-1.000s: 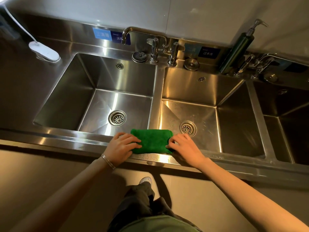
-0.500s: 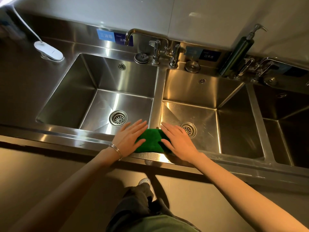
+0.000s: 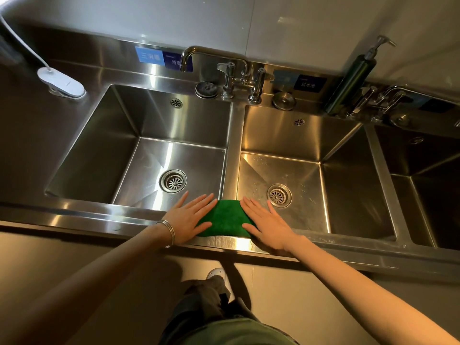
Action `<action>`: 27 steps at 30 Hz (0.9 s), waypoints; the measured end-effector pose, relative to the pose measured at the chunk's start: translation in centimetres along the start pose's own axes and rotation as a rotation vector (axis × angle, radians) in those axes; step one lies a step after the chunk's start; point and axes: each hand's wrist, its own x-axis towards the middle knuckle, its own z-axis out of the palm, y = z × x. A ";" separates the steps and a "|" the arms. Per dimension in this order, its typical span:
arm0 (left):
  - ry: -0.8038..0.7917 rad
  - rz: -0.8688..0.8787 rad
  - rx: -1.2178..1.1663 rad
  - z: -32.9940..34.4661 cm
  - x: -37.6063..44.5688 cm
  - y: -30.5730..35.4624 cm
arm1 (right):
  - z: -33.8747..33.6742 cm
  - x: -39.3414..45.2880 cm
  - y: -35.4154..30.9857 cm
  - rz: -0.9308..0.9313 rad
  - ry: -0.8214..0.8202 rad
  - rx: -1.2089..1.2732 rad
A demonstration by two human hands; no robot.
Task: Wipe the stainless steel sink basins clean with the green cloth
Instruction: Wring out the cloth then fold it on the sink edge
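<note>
On front rim between basins: green cloth (image 3: pixel 225 219) now pressed under flat left hand (image 3: pixel 189 218) and right hand (image 3: pixel 265 223); earlier edge-pinches released, fingers straight, gripping nothing; folding seemingly done, basins unwiped.

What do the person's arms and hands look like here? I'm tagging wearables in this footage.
Both forearms are bare, with no sleeves or gloves in view. The left hand has thin silver bangles stacked at its wrist. The right hand shows no ring, watch or bracelet that I can make out.
</note>
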 end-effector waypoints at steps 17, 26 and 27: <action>-0.021 -0.451 -0.894 -1.5 0.5 0.0 | -1.0 0.3 0.5 0.435 0.062 0.980; 0.458 -0.500 -1.089 -1.0 -0.9 2.9 | -1.4 -1.5 -0.8 0.348 0.316 1.061; 0.497 -0.528 -1.164 -1.1 -1.1 3.4 | -1.6 -1.6 -0.9 0.352 0.331 1.068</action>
